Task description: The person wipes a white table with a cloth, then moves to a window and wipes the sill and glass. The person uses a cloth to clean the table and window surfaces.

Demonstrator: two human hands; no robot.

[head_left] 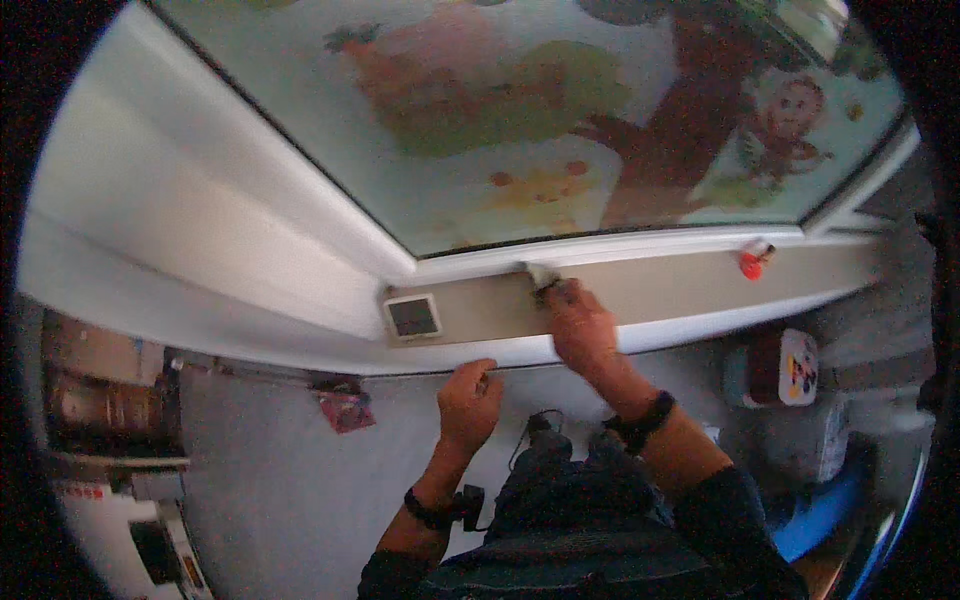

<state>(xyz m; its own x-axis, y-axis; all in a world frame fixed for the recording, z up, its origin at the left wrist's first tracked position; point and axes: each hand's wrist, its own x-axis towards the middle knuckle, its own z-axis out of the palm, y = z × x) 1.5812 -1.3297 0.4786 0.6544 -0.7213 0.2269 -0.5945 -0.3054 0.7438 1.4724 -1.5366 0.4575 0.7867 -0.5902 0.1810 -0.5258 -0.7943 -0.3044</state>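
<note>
My right hand [585, 332] grips a small brush-like tool [542, 277], dark near my fingers with a pale end, on the beige windowsill [665, 285] beside the white window frame. My left hand [468, 405] hangs just below the sill's front edge, fingers curled in; I cannot make out what, if anything, is in them. A small white-rimmed square object with a dark face [414, 317] lies at the sill's left end. A small red object [752, 262] sits to the right of my right hand. Above the sill, the glass [450, 120] carries cartoon animal and tree pictures.
A pink packet [343, 407] lies on the grey floor [260, 480]. A lidded container with stickers [788, 367] and a blue object [815, 510] are at the lower right. Cardboard and cluttered furniture [105, 350] stand at the left. The white window reveal [150, 190] borders the sill.
</note>
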